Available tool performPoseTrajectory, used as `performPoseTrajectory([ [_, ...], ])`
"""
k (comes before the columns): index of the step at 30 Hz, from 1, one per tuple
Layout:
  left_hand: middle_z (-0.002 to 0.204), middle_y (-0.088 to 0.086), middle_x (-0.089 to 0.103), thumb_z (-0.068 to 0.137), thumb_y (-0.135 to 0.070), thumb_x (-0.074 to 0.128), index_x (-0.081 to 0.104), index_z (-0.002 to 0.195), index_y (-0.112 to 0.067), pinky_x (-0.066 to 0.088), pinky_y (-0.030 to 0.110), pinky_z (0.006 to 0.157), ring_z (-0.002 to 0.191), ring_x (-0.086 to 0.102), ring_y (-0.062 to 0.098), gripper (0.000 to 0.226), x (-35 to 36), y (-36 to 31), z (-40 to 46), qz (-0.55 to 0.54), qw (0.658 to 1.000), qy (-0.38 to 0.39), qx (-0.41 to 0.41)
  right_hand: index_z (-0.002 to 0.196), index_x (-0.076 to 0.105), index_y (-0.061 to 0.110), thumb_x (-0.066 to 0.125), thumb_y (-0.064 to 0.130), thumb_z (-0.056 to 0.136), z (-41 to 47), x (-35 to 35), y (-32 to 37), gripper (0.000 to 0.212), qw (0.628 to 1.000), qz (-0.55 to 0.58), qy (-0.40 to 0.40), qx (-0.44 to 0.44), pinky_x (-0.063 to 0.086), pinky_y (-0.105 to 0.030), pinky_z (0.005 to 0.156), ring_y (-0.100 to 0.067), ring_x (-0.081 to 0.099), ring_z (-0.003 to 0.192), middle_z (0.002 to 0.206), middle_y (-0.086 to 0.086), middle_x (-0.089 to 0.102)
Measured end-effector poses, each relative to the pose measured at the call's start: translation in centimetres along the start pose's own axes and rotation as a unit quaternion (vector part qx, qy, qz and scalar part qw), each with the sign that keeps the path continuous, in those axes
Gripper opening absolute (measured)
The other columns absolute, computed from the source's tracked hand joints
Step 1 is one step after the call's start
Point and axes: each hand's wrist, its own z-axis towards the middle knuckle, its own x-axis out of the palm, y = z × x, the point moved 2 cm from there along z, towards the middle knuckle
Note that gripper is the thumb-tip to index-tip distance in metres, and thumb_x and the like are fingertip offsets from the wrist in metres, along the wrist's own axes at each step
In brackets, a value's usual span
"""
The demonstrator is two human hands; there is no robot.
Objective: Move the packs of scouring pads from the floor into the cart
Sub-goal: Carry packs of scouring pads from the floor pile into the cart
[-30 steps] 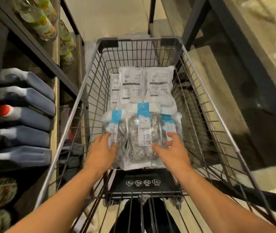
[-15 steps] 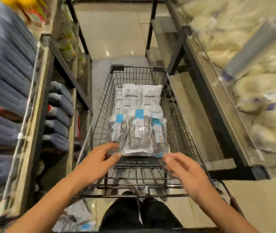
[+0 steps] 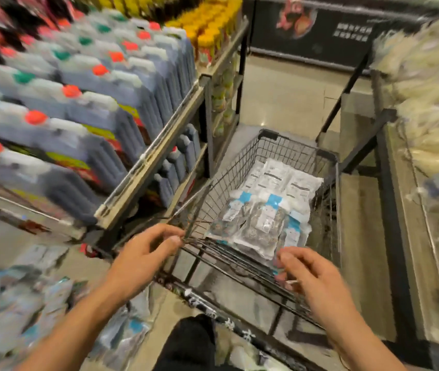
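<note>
Scouring-pad packs (image 3: 52, 306) lying blurred on floor, below and left of left hand (image 3: 143, 259): too smeared for counting. Between loads now; reaching down left likely coming next. Left hand loosely curled, holding nothing; right hand (image 3: 313, 279) likewise. Beyond both hands, cart (image 3: 328, 156) holding three front-row packs (image 3: 263, 226), more behind.

One head view, looking forward and steeply down from standing height, tilted; close over wire cart (image 3: 280, 167) in aisle; shelf (image 3: 156, 162) at left; heavy motion blur.
</note>
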Motion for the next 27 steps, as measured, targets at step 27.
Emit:
performPoseTrajectory([
  [27, 0.095, -0.011, 0.079, 0.104, -0.007, 0.057, 0.071, 0.108, -0.024, 0.051, 0.034, 0.076, 0.08, 0.073, 0.006, 0.022, -4.2, 21.2, -45.2, -0.205, 0.834, -0.409, -0.307, 0.092, 0.075, 0.017, 0.069, 0.024, 0.098, -19.1, 27.5, -4.3, 0.011, 0.881, -0.179, 0.431, -0.077, 0.049, -0.032, 0.065, -0.006, 0.066, 0.061, 0.075, 0.003, 0.076],
])
